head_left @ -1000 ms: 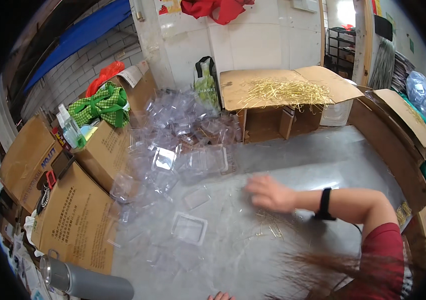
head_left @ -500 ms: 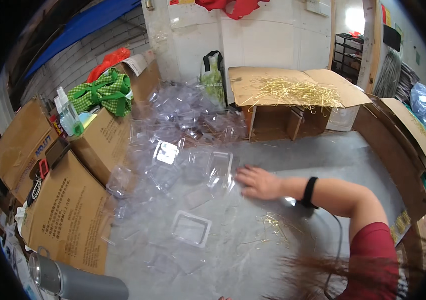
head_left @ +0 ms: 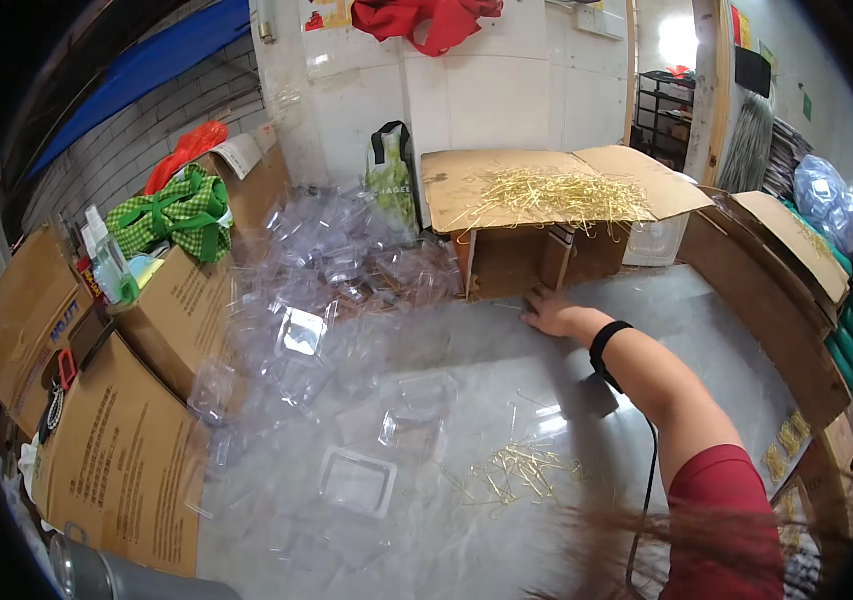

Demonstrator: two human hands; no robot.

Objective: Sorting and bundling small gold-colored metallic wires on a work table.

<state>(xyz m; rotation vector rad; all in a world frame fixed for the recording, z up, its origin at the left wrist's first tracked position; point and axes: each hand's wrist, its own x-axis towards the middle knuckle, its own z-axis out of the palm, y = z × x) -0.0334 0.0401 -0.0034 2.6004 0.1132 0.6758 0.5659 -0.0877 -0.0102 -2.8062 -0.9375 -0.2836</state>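
My right hand point(head_left: 549, 312) reaches far across the grey tabletop point(head_left: 486, 350), fingers stretched out on the surface just in front of an open-fronted cardboard box point(head_left: 506, 262). No held object shows in it. A black band point(head_left: 608, 342) circles that wrist, and a dark cable hangs below the forearm. Gold wire hooks point(head_left: 566, 195) lie heaped on the box's top flaps. More loose gold hooks point(head_left: 516, 472) are scattered on the table nearer to me. Left of them lie a clear plastic tray point(head_left: 357, 482) and other clear pieces point(head_left: 414, 408). My left hand is out of view.
Clear plastic packaging point(head_left: 331, 240) is piled along the back left. Cardboard boxes point(head_left: 111, 440) wall the left side, with a grey bottle point(head_left: 136, 580) at the front left. Cardboard strips point(head_left: 766, 270) edge the right. A green bag point(head_left: 391, 180) stands at the back wall.
My right hand has moved away from the clear trays, forward and right to the cardboard box's front. The view has shifted slightly, and more of the loose gold hooks shows.
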